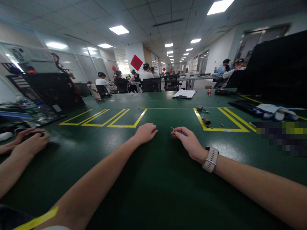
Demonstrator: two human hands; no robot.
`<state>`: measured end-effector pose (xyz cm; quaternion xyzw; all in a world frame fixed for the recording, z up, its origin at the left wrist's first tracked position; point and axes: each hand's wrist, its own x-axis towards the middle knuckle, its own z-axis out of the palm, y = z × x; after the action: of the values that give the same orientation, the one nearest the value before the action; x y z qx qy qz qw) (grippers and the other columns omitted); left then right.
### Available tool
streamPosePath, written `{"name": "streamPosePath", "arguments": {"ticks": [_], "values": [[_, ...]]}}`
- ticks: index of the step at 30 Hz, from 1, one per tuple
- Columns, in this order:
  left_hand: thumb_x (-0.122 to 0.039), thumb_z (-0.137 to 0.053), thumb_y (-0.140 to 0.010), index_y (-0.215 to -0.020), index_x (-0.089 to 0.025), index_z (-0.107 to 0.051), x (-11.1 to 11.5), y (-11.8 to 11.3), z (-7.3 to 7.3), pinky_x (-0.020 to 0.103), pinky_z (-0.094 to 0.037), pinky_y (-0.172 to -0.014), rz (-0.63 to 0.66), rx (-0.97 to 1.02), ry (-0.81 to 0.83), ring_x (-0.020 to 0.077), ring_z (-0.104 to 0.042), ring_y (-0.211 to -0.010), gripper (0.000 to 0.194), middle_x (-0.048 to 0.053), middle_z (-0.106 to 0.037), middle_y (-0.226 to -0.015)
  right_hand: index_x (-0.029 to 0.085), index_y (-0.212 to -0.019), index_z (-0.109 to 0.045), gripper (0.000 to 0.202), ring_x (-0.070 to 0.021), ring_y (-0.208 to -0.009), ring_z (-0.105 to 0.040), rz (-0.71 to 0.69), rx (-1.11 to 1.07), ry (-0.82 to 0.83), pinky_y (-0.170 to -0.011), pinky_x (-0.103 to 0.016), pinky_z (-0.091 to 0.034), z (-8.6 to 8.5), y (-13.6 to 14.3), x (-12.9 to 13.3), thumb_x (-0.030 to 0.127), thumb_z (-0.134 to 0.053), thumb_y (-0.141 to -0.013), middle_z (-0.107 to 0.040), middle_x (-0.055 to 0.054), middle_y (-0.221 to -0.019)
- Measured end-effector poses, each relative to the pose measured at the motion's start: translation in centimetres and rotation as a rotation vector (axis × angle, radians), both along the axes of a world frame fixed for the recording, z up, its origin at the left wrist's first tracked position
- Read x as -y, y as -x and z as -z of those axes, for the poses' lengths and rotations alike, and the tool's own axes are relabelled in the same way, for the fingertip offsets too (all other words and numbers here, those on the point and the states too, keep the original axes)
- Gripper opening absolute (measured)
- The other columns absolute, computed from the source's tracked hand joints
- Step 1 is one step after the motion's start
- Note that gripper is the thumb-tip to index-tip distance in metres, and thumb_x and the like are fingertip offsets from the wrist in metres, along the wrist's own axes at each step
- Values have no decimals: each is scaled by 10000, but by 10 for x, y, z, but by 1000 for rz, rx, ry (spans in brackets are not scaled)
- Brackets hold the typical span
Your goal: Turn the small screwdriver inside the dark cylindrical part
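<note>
My left hand (145, 132) rests on the green table (144, 179) with its fingers curled in; whatever they hold, if anything, is hidden. Across a short gap, my right hand (188, 140) pinches a small screwdriver (183, 133). Its thin metal shaft points left, and part of a blue-purple handle shows between the fingers. Beyond the right hand, a dark metal cylinder (206, 121) lies inside a yellow taped outline (225, 130). A metal part with a thin shaft (202, 109) lies behind it. To its right is a small metal piece (222, 125).
Another person's hands (32, 140) are at the left edge, near a white mouse (4, 136). More yellow outlines (120, 125) mark the table. A clipboard (184, 93), a red-tipped tool (209, 92) and gloves (273, 111) lie farther back. Plastic bottles (40, 111) stand left.
</note>
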<state>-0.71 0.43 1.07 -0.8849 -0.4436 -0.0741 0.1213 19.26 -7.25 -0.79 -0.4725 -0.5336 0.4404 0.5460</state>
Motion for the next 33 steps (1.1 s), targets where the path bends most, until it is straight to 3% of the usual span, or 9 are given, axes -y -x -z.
{"name": "streamPosePath", "arguments": {"ticks": [9,19,27,33], "values": [[-297,-403,-840,-718,-153,-556,17,-18,-1,285,-409,-577,-95,19,22,188,-565,-689,243,57,-587,-699,194,-908,-602,178,-184,-903,-589,-6,8,42,-837,-382,-436,-2,-1,1,280,-531,-770,-634,-44,-944],[-274,-407,-853,-838,-163,-542,63,-53,-5,297,-442,-658,257,43,48,182,-544,-799,175,64,-588,-856,196,-841,-606,148,-183,-858,-573,22,24,-39,-801,-355,-432,2,1,-1,284,-541,-741,-629,-26,-874],[-386,-493,-811,-1033,-147,-499,61,-45,-13,354,-435,-831,408,171,177,208,-514,-963,326,103,-558,-1045,187,-837,-606,154,-180,-853,-551,66,111,-73,-807,-342,-416,-2,2,0,270,-527,-735,-612,-25,-866],[-433,-550,-770,-1232,-164,-388,66,-24,-18,408,-355,-964,443,156,256,247,-447,-1148,559,132,-491,-1237,189,-832,-597,139,-175,-859,-560,28,105,-59,-823,-345,-413,-2,3,-1,267,-526,-742,-621,-23,-871]]}}
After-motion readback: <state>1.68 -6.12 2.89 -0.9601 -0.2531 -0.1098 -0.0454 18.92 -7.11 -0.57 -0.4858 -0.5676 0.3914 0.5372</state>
